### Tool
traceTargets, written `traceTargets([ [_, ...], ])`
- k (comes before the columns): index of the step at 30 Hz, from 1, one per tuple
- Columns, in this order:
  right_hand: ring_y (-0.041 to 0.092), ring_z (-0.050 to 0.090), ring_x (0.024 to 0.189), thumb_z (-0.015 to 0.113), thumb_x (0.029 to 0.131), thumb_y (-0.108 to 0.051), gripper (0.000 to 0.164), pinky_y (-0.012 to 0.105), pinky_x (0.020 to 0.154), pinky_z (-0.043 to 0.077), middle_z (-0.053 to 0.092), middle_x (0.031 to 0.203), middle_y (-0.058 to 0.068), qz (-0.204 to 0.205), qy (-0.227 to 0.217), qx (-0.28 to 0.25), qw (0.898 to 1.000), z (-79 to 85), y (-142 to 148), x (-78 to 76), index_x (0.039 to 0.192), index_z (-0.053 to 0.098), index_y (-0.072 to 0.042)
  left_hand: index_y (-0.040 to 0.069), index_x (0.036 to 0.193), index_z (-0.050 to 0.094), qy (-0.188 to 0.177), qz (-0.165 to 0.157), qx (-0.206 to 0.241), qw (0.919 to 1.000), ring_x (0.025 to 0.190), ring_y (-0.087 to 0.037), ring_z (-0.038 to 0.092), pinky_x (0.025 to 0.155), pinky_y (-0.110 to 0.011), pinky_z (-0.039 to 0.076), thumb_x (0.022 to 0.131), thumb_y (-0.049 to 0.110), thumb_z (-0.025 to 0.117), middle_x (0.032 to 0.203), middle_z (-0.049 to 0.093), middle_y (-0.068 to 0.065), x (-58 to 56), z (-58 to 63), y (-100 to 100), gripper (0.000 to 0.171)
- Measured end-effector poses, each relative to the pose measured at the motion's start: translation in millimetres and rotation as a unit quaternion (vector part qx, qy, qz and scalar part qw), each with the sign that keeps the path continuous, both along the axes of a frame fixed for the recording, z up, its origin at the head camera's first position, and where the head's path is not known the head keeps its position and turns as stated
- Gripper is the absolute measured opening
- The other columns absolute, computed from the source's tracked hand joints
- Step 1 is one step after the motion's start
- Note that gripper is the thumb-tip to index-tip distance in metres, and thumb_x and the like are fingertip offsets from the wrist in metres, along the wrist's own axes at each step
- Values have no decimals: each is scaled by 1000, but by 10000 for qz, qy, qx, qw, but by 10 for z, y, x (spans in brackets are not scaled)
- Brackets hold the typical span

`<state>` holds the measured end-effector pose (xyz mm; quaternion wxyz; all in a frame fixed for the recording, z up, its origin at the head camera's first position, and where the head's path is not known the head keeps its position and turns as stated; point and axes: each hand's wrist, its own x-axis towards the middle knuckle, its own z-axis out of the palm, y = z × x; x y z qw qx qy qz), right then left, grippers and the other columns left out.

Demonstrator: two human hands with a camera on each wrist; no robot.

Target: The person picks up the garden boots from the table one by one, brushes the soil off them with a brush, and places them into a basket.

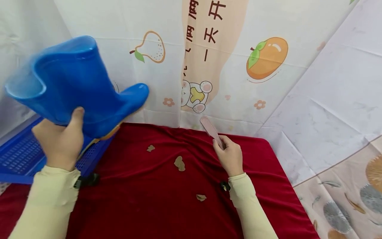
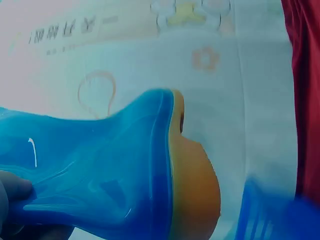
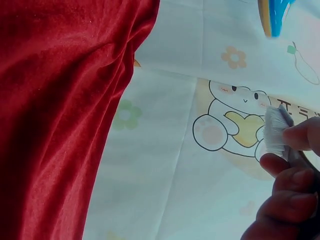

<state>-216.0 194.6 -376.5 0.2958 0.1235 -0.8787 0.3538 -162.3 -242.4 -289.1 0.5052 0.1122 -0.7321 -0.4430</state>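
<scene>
My left hand point(image 1: 61, 142) grips a glossy blue rain boot point(image 1: 74, 79) by its shaft, up above the left side of the table. The boot tilts, toe to the right, its open top to the upper left. Its tan-orange sole point(image 2: 195, 185) shows in the left wrist view, with the left thumb point(image 2: 15, 186) on the shaft. My right hand point(image 1: 229, 156) pinches a brush with a pale pink back point(image 1: 210, 129) above the table's back right. White bristles point(image 3: 276, 131) show in the right wrist view. Boot and brush are well apart.
A blue plastic basket point(image 1: 21, 156) stands at the left, partly behind the left hand; something blue with a yellowish edge lies in it. Several brown scraps point(image 1: 179, 163) are scattered on the red cloth point(image 1: 143, 199). A printed white curtain point(image 1: 167, 76) hangs behind the table.
</scene>
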Motion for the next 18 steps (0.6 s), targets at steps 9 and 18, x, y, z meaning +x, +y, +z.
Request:
traceTargets([
  [9,13,44,50,72,95,-22,14,30,49,38,57,60,-4,-21,-48,97,9999,-5,24,-7,102,78,-11,-12,111,71,-1531,498,-620,9850,97,-28,76,97,-35,56,99,31,57,112,71,-32,164,-53,-316,46],
  [18,14,43,50,71,96,-21,16,30,48,38,56,60,-3,-18,-165,207,9996,-21,33,-24,104,78,-10,-20,144,41,-4043,82,-726,9117,114,-69,52,90,-78,43,101,40,51,132,50,-48,328,-198,-579,74],
])
